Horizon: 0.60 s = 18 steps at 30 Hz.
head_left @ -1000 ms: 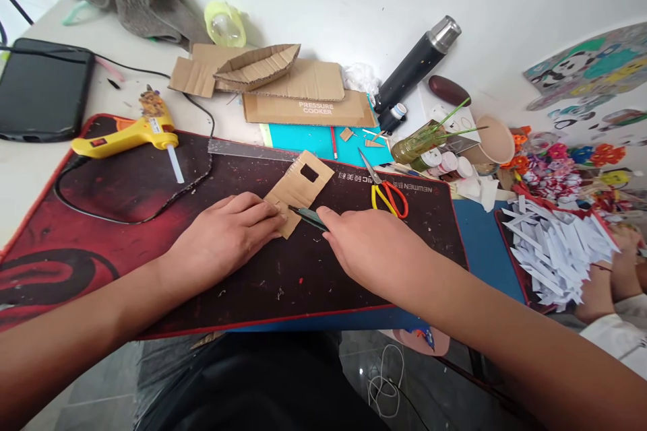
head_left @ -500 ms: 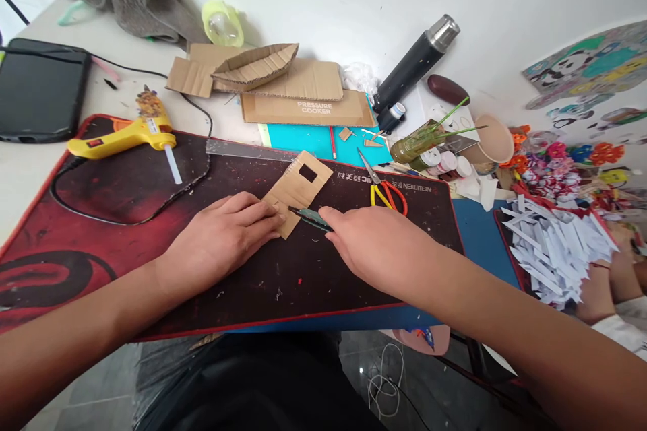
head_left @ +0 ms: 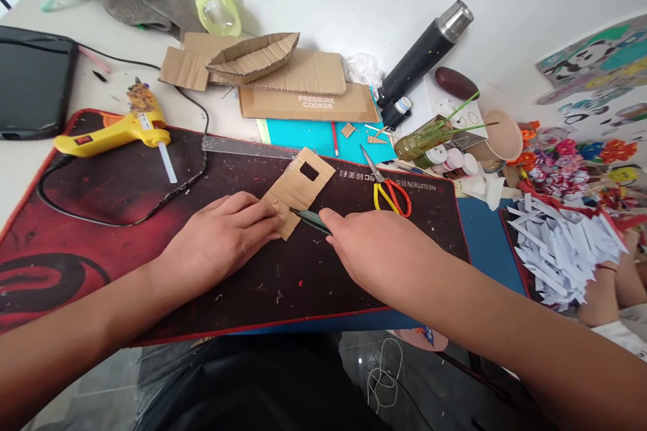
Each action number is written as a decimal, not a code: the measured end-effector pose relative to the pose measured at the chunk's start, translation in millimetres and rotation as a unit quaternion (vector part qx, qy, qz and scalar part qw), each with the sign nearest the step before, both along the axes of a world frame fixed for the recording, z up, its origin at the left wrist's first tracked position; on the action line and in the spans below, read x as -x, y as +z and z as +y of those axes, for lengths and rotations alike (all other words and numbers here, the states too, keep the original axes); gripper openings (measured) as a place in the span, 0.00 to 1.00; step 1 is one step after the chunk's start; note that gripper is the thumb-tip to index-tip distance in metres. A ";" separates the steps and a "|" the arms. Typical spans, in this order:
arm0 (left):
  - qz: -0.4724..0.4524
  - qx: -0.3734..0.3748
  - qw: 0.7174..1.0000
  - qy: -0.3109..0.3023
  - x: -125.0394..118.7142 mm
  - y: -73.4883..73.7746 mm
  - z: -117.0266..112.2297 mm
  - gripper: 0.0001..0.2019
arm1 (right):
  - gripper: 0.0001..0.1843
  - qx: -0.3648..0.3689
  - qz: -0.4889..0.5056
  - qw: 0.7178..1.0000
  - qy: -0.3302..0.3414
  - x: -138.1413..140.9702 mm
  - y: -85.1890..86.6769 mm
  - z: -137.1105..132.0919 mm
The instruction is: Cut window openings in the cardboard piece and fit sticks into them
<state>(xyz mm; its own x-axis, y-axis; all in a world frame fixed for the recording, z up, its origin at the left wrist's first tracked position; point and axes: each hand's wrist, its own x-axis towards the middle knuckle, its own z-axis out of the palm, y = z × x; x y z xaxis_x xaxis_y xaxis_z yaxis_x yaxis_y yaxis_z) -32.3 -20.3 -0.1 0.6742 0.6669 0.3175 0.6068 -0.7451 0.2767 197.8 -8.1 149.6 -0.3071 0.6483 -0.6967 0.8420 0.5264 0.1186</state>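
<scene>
A small piece of cardboard with a rectangular hole cut near its upper end lies slantwise on the dark desk mat. My left hand presses its lower left part down, fingers together and curled over the edge. In my right hand is a green-handled utility knife, its tip touching the cardboard just right of my left fingertips. The grip is closed around the handle, and most of the handle is hidden by the hand. Scissors with red and yellow handles lie open beyond my right hand.
A yellow glue gun and its cord rest on the mat's left side, near a clear ruler. Behind are cardboard scraps, a black thermos and paint jars. White paper strips are heaped at right, near another person's arm.
The camera view has shifted slightly. My right hand and the knife have barely moved against the cardboard, and my left hand stays in place on it.
</scene>
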 end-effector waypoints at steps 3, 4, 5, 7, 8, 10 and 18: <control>-0.005 -0.001 1.000 -0.004 0.1 -0.2 0.3 0.18 | 0.28 0.010 -0.014 1.000 0.011 10.8 4.2 1.0; -0.003 -0.003 1.000 -0.004 0.1 0.1 0.2 0.17 | 0.29 0.012 -0.012 1.000 0.014 12.4 5.0 1.0; 0.002 -0.007 1.000 -0.003 -0.2 0.8 0.1 0.16 | 0.28 0.005 -0.004 1.000 0.016 12.2 5.2 0.7; 0.021 -0.026 0.999 -0.001 -2.0 3.0 -0.3 0.15 | 0.24 -0.012 0.018 1.000 0.023 6.0 2.9 -1.2; 0.032 -0.039 0.999 -0.001 -3.9 4.5 -0.5 0.15 | 0.19 -0.024 0.040 0.999 0.020 0.5 0.5 -3.0; 0.057 -0.062 0.996 0.003 -9.9 7.5 -0.9 0.13 | 0.15 -0.051 0.078 0.996 -0.014 -13.4 -6.8 -8.9; 0.047 0.012 0.997 0.060 -27.3 19.6 1.4 0.16 | 0.22 -0.101 0.341 0.908 -0.221 -62.2 -46.5 -43.3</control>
